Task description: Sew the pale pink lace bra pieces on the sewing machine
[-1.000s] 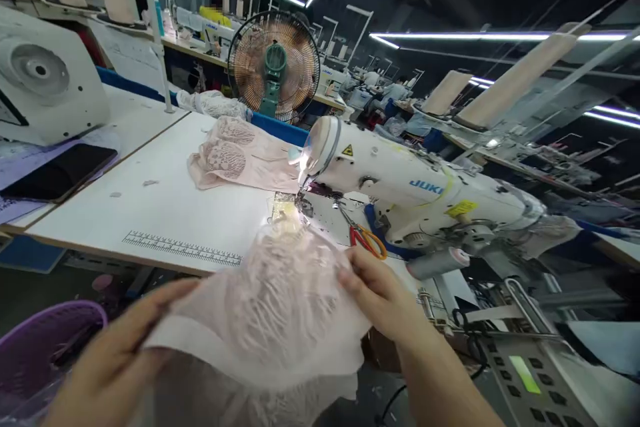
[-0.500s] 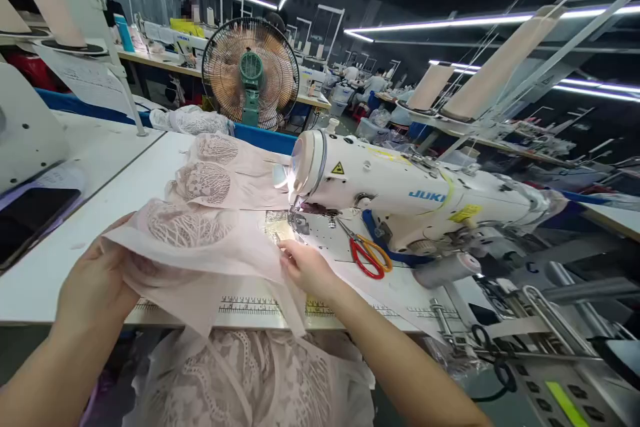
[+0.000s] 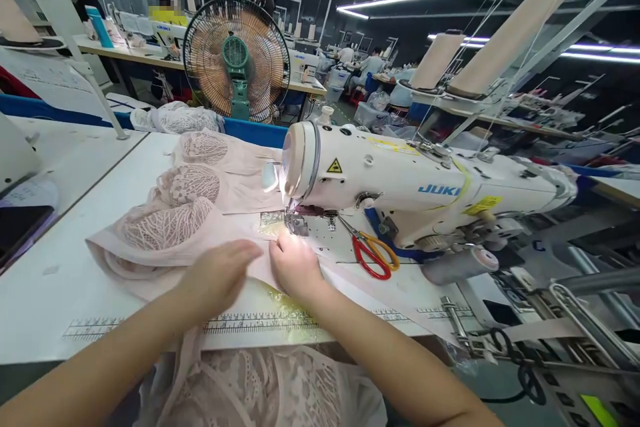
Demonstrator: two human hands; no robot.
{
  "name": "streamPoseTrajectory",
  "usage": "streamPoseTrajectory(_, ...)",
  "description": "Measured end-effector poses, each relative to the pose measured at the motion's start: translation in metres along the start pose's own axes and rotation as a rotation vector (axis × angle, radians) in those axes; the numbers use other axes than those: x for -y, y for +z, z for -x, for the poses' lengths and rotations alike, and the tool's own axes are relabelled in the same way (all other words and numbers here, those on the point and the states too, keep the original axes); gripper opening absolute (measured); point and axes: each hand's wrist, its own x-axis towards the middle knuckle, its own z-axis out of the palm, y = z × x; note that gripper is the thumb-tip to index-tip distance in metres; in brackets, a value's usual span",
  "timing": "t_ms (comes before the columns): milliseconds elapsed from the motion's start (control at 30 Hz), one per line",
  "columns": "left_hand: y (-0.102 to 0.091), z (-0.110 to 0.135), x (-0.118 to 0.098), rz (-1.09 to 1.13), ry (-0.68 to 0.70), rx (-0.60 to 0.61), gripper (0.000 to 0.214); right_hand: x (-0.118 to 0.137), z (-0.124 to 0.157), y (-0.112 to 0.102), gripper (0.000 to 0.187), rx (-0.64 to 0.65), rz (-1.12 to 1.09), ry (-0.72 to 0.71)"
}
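Observation:
A pale pink lace garment piece [image 3: 160, 230] lies on the white sewing table [image 3: 65, 293], its edge running up to the presser foot [image 3: 295, 221] of a white JUKI sewing machine [image 3: 410, 190]. My left hand [image 3: 215, 277] rests flat on the fabric with fingers stretched toward the needle. Just below the presser foot, my right hand [image 3: 295, 267] presses the fabric edge with curled fingers. More pink lace [image 3: 260, 387] hangs over the table's front edge onto my lap.
Red and orange scissors [image 3: 373, 253] lie on the machine bed right of the needle. Two more pink lace pieces [image 3: 210, 167] lie behind. A standing fan [image 3: 236, 60] is at the back. A ruler strip [image 3: 240, 323] marks the table's front edge. A phone [image 3: 20, 227] lies far left.
The fabric was lifted from my lap, spread on the table and slid toward the needle. My left hand moved right from the fabric's left edge to beside my right hand.

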Motion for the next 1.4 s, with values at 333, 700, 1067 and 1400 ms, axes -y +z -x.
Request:
streamPoseTrajectory(333, 0.060, -0.040, 0.006, -0.120, 0.170, 0.240, 0.045, -0.030, 0.073, -0.003, 0.033, -0.153, -0.085, -0.263)
streamPoseTrajectory(700, 0.071, -0.069, 0.009, -0.240, 0.115, 0.254, 0.045, -0.035, 0.081, 0.001, 0.049, -0.224, -0.145, -0.294)
streamPoseTrajectory(1067, 0.066, -0.078, 0.009, -0.237, 0.088, 0.266, 0.037, -0.031, 0.076, 0.001, 0.047, -0.232, -0.111, -0.268)
streamPoseTrajectory(1400, 0.059, -0.079, 0.007, -0.307, 0.376, 0.114, 0.024, -0.023, 0.062, 0.014, 0.042, -0.273, -0.103, -0.202)
